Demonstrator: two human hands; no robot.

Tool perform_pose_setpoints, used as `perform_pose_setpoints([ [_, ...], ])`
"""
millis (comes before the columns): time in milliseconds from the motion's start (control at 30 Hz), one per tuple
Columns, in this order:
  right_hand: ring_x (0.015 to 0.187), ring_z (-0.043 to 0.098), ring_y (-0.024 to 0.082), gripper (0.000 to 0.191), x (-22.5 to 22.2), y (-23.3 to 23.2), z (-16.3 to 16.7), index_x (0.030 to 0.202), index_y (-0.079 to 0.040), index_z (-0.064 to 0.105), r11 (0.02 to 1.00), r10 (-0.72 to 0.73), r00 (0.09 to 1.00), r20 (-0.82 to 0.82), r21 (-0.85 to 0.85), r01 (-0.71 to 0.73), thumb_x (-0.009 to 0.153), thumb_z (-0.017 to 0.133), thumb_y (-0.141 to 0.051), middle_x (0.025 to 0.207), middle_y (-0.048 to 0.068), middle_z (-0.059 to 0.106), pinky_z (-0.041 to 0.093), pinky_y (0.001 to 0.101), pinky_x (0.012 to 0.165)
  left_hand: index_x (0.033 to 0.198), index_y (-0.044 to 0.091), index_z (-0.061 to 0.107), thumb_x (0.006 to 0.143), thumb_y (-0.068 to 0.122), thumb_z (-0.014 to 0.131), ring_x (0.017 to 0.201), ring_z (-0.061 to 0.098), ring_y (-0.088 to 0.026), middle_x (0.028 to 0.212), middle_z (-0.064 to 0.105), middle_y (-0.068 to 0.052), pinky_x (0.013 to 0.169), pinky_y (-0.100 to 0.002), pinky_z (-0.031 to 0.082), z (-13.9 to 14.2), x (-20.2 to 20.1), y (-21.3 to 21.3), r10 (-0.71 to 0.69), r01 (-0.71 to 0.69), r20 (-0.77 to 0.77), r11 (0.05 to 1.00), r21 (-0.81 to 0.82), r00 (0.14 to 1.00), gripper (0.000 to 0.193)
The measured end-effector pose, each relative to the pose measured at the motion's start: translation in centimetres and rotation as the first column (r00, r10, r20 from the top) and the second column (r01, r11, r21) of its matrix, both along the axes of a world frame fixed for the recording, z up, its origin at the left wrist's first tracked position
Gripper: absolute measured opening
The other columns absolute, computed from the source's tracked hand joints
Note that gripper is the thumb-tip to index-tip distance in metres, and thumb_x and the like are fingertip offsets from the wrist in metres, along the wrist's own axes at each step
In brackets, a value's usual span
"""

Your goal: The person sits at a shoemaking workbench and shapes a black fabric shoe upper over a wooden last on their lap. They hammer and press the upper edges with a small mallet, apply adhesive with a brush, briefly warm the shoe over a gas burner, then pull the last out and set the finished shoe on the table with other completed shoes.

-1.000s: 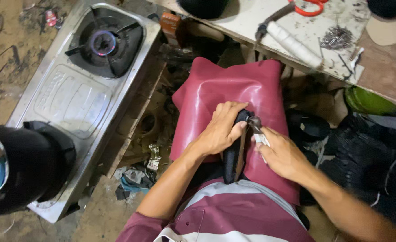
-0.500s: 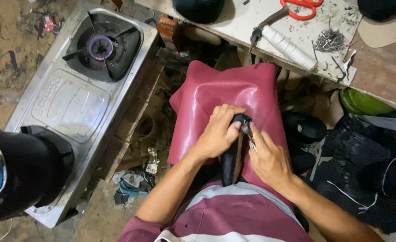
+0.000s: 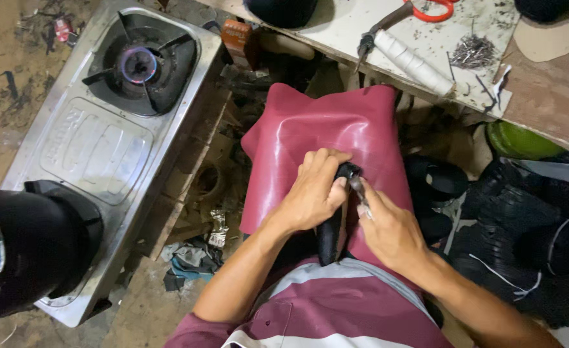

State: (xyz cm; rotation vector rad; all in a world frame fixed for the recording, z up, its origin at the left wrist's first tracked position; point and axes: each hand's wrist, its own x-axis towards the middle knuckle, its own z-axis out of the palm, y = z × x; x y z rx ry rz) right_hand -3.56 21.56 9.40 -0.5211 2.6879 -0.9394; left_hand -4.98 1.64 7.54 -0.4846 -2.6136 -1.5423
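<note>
A black shoe [image 3: 331,232] lies on a maroon leather sheet [image 3: 323,135] spread over my lap. My left hand [image 3: 313,190] clamps over the shoe's upper end, fingers curled around it. My right hand [image 3: 390,229] grips a small metal tool [image 3: 360,192] with its tip against the shoe's top, right beside my left thumb. The lower end of the shoe runs down toward my striped maroon shirt. What lies under my left palm is hidden.
A two-burner gas stove [image 3: 97,148] stands at left with a blue flame [image 3: 137,64] lit and a black pot [image 3: 33,251] on its near burner. The bench [image 3: 542,96] behind holds red scissors [image 3: 432,9], a wrapped-handle tool [image 3: 407,58], loose nails [image 3: 474,50]. Black shoe parts [image 3: 522,225] pile at right.
My right hand has slid closer to the left hand and the tool tip now sits against the shoe's top. The left hand keeps its grip.
</note>
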Motion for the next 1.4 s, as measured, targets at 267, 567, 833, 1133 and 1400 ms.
perform_pose_setpoints([
  [267,0.073,0.068,0.042,0.062,-0.8,2.4,2.3,0.144,0.004,0.045,0.973,0.170,0.985,-0.012,0.160,-0.166,0.087,0.061,-0.012,0.098,0.023,0.063,0.055,0.0486,0.064,0.131,0.004,0.056,0.088,0.014,0.059,0.111,0.049,-0.035,0.122,0.056,-0.015,0.095,-0.048,0.040,0.3,0.6,2.2,0.096,-0.102,-0.056,0.989,-0.105,0.994,0.044],
  [567,0.075,0.071,0.042,0.058,1.2,-0.3,-1.6,0.144,0.000,0.047,0.998,0.010,0.980,-0.199,0.061,0.002,0.089,0.061,-0.011,0.105,0.022,0.067,0.058,0.0474,0.066,0.131,0.005,0.057,0.093,0.016,0.054,0.111,0.049,-0.033,0.123,0.056,-0.014,0.100,-0.047,0.040,0.5,0.4,0.0,-0.016,0.014,0.067,0.999,0.029,0.998,0.040],
  [833,0.090,0.069,0.045,0.055,0.2,1.8,1.8,0.142,-0.001,0.047,0.995,0.098,0.993,0.060,-0.004,-0.098,0.090,0.059,-0.010,0.109,0.024,0.068,0.055,0.0506,0.075,0.124,0.005,0.058,0.088,0.015,0.056,0.108,0.049,-0.035,0.117,0.057,-0.014,0.096,-0.048,0.039,1.0,0.9,2.1,0.095,-0.095,-0.004,0.993,-0.068,0.996,0.037],
  [1133,0.090,0.069,0.046,0.048,0.8,0.6,1.5,0.139,-0.001,0.052,0.993,0.034,0.998,0.045,-0.119,-0.028,0.092,0.058,-0.012,0.109,0.024,0.068,0.056,0.0498,0.071,0.124,0.003,0.058,0.086,0.014,0.056,0.109,0.048,-0.036,0.118,0.056,-0.016,0.097,-0.048,0.039,1.1,0.7,1.3,0.056,-0.052,0.066,0.997,-0.062,0.996,0.040],
  [1400,0.069,0.070,0.042,0.056,1.5,1.4,1.0,0.137,0.005,0.049,0.985,0.093,0.983,-0.156,0.158,-0.068,0.086,0.061,-0.012,0.103,0.024,0.067,0.057,0.0490,0.062,0.132,0.004,0.056,0.095,0.014,0.054,0.115,0.048,-0.034,0.121,0.055,-0.015,0.102,-0.047,0.038,1.7,0.6,0.7,-0.074,0.070,0.072,0.996,0.062,0.995,0.038],
])
